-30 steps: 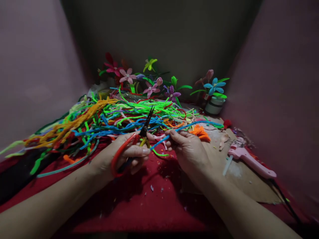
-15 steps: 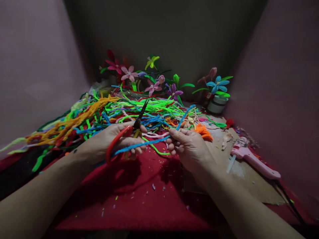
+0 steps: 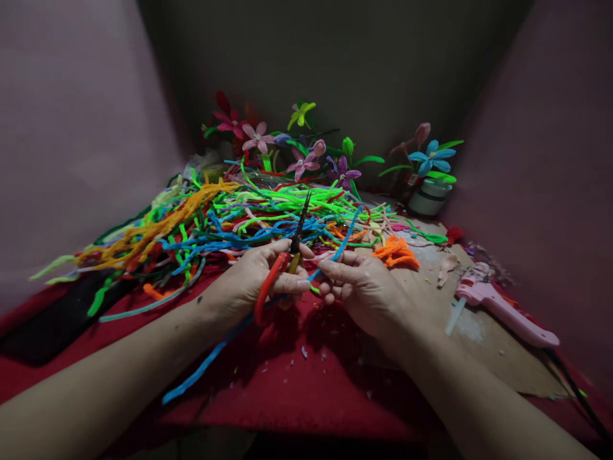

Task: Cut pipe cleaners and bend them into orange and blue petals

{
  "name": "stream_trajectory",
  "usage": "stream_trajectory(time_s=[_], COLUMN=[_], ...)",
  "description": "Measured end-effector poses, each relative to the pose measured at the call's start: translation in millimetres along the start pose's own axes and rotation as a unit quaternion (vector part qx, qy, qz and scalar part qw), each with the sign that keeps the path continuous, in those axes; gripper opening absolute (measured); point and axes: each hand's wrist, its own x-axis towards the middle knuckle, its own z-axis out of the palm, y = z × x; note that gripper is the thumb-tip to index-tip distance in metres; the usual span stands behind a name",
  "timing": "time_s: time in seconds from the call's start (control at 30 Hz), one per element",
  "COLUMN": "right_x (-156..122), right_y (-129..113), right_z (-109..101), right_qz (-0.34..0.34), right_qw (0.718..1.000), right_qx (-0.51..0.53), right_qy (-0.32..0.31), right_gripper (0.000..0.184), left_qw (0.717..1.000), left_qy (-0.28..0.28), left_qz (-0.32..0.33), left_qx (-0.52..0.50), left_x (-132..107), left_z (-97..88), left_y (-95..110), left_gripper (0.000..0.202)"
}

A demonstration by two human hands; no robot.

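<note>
My left hand (image 3: 261, 278) is closed around red-handled pliers (image 3: 282, 268), their dark jaws pointing up and away over the pile. A blue pipe cleaner (image 3: 205, 367) runs from beneath that hand down toward me, and up past the fingers of my right hand (image 3: 359, 284). My right hand pinches the blue pipe cleaner beside the pliers. Both hands hover over a red cloth (image 3: 306, 390), just in front of a heap of coloured pipe cleaners (image 3: 230, 217).
Finished pipe-cleaner flowers (image 3: 306, 160) stand at the back, some in a small white pot (image 3: 428, 198). An orange flower piece (image 3: 397, 251) lies on brown cardboard (image 3: 483, 358). A pink glue gun (image 3: 498, 306) rests at the right, its cord trailing forward. Pink walls close both sides.
The blue pipe cleaner has been drawn through my hands, so its long end now hangs toward me under my left wrist. Both hands shifted slightly right and closer together.
</note>
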Motion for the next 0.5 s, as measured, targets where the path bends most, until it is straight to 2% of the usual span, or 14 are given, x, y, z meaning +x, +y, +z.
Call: stream_trajectory(time_s=[0.2,0.4,0.43,0.5], right_x=[2.0,0.7,0.7,1.3], right_y=[6.1,0.2,-1.9,-6.3], right_z=[-1.5,0.5,0.3,-0.7], right_qz=[0.007,-0.001,-0.009,-0.034], right_qw=[0.998,0.999,0.999,0.999], right_qx=[0.054,0.051,0.044,0.029], right_qy=[-0.013,-0.018,-0.012,0.001], right_gripper=[0.009,0.01,0.011,0.012], left_qw=[0.999,0.997,0.995,0.979], left_qy=[0.045,0.063,0.08,0.156], left_qz=[0.016,0.019,0.025,0.056], left_qx=[0.023,0.044,0.061,0.121], left_x=[-4.5,-0.7,0.0,-0.4], left_z=[5.1,5.7,3.0,-7.9], left_y=[2.5,3.1,6.2,15.1], left_gripper=[0.033,0.034,0.033,0.034])
